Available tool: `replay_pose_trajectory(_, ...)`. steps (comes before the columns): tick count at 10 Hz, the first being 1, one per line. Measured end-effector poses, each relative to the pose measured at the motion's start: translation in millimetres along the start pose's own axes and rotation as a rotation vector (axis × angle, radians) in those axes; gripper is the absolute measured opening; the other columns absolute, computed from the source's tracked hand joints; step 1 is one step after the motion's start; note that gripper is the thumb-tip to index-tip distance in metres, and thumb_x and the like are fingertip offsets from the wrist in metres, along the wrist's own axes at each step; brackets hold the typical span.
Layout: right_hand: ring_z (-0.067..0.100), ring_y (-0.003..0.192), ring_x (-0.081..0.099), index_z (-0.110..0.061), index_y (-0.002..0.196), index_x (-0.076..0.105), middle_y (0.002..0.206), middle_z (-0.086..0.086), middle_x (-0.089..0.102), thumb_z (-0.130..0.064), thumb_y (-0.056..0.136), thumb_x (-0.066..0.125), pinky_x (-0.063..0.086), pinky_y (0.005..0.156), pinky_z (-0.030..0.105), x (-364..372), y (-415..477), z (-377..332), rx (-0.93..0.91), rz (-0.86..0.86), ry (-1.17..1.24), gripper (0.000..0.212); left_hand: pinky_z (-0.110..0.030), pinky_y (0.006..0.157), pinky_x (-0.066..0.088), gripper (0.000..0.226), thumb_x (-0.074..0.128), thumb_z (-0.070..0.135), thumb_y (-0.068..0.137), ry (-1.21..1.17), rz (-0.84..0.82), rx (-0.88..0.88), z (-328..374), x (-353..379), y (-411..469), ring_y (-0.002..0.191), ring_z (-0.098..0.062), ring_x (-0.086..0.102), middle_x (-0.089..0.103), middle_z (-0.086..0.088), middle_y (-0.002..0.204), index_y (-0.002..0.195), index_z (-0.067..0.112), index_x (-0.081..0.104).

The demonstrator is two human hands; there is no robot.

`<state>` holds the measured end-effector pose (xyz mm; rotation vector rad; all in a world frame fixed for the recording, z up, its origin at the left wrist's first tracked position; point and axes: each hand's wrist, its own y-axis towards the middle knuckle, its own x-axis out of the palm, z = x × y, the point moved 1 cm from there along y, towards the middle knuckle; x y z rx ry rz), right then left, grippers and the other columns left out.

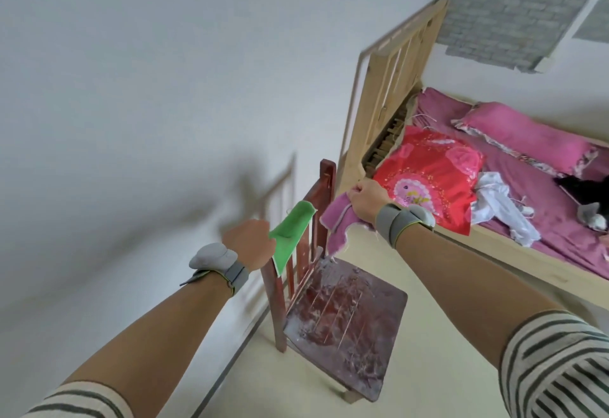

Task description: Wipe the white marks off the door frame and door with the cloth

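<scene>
Soft daylight, motion blur, wide-angle edge distortion.

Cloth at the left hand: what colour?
The cloth is plain bright green; the head view shows it best.

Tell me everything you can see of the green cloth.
The green cloth is bright, plain, soft-looking fabric, unfolded and slightly creased. The left hand grips one edge, so it hangs with one corner up and one down, in front of the back slats of the red wooden chair. Whether it touches the chair is unclear.
</scene>
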<state>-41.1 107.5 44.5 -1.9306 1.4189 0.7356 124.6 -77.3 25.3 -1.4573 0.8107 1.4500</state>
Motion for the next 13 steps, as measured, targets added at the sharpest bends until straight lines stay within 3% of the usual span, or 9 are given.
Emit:
replay_pose_trajectory(2, 0.031, 0.090, 0.063, -0.004, 0.106, 0.066, 0.101, 0.019, 0.066, -0.014, 0.090, 0.050, 0.054, 0.082, 0.037, 11.8, 82.8, 3.0, 0.081, -0.097, 0.009, 0.025, -0.032, 0.084, 0.047, 0.035, 0.042, 0.033, 0.101, -0.003, -0.018, -0.143, 4.1, 16.7, 37.2, 0.112, -0.024, 0.060, 0.060, -0.002, 0.127, 0.128, 0.017, 0.058)
replay_pose_trajectory(3, 0.024, 0.073, 0.054, -0.008, 0.087, 0.065, 0.076, 0.008, 0.059, -0.008, 0.091, 0.047, 0.044, 0.058, 0.022, 19.4, 119.9, -1.8, 0.052, -0.122, 0.048, 0.019, -0.032, 0.084, 0.047, 0.032, 0.043, 0.034, 0.100, -0.023, -0.035, -0.274, 9.8, 27.6, 47.4, 0.109, -0.025, 0.061, 0.062, -0.003, 0.122, 0.123, 0.018, 0.059)
replay_pose_trajectory(5, 0.026, 0.085, 0.058, -0.009, 0.093, 0.057, 0.089, 0.012, 0.060, -0.016, 0.092, 0.048, 0.047, 0.076, 0.034, 45.7, 177.3, -19.6, 0.047, -0.395, 0.175, 0.011, -0.030, 0.074, 0.045, 0.028, 0.039, 0.029, 0.102, -0.019, -0.058, -0.481, 29.5, 39.4, 53.9, 0.097, -0.025, 0.062, 0.063, -0.004, 0.110, 0.110, 0.015, 0.062)
replay_pose_trajectory(6, 0.025, 0.072, 0.061, -0.009, 0.075, 0.058, 0.080, 0.014, 0.061, -0.007, 0.086, 0.060, 0.054, 0.065, 0.034, 55.6, 190.3, -29.8, 0.059, -0.496, 0.332, 0.012, -0.032, 0.075, 0.045, 0.030, 0.037, 0.031, 0.103, -0.035, -0.032, -0.576, 42.3, 46.6, 53.8, 0.100, -0.025, 0.060, 0.057, -0.005, 0.113, 0.114, 0.015, 0.061)
replay_pose_trajectory(7, 0.018, 0.051, 0.062, -0.007, 0.078, 0.063, 0.066, 0.011, 0.060, -0.007, 0.089, 0.064, 0.056, 0.050, 0.032, 64.6, 198.0, -38.3, 0.093, -0.618, 0.418, 0.011, -0.035, 0.076, 0.046, 0.031, 0.036, 0.033, 0.105, -0.066, -0.006, -0.652, 53.3, 52.1, 48.6, 0.108, -0.025, 0.054, 0.052, -0.006, 0.119, 0.123, 0.017, 0.056)
replay_pose_trajectory(8, 0.020, 0.073, 0.063, -0.012, 0.115, 0.059, 0.094, 0.010, 0.062, -0.010, 0.088, 0.067, 0.057, 0.049, 0.031, 73.2, 202.7, -44.6, 0.028, -0.728, 0.424, 0.028, -0.037, 0.084, 0.048, 0.032, 0.037, 0.034, 0.105, -0.114, -0.006, -0.704, 59.2, 60.6, 44.6, 0.116, -0.024, 0.049, 0.048, -0.005, 0.127, 0.126, 0.016, 0.052)
replay_pose_trajectory(9, 0.025, 0.089, 0.060, -0.015, 0.122, 0.060, 0.106, 0.010, 0.058, -0.016, 0.089, 0.066, 0.061, 0.061, 0.035, 76.0, 206.4, -43.5, -0.073, -0.720, 0.248, 0.034, -0.038, 0.093, 0.047, 0.035, 0.039, 0.034, 0.104, -0.081, -0.034, -0.704, 61.0, 66.7, 43.7, 0.121, -0.026, 0.046, 0.045, -0.006, 0.133, 0.131, 0.014, 0.049)
replay_pose_trajectory(11, 0.021, 0.080, 0.059, -0.006, 0.088, 0.063, 0.092, 0.006, 0.064, -0.013, 0.095, 0.043, 0.049, 0.079, 0.029, 82.3, 201.7, -17.0, -0.505, -0.667, -0.469, 0.022, -0.037, 0.096, 0.045, 0.035, 0.041, 0.029, 0.103, -0.011, -0.049, -0.711, 62.1, 71.3, 43.6, 0.124, -0.025, 0.046, 0.043, -0.006, 0.136, 0.135, 0.014, 0.046)
replay_pose_trajectory(13, 0.019, 0.115, 0.057, -0.025, 0.125, 0.060, 0.132, -0.002, 0.058, -0.033, 0.093, 0.054, 0.043, 0.100, 0.032, 70.9, 206.8, -22.8, -0.674, -0.576, -0.337, 0.033, -0.035, 0.092, 0.045, 0.032, 0.044, 0.026, 0.102, 0.011, -0.038, -0.697, 59.2, 75.7, 46.1, 0.121, -0.024, 0.048, 0.045, -0.006, 0.132, 0.131, 0.013, 0.049)
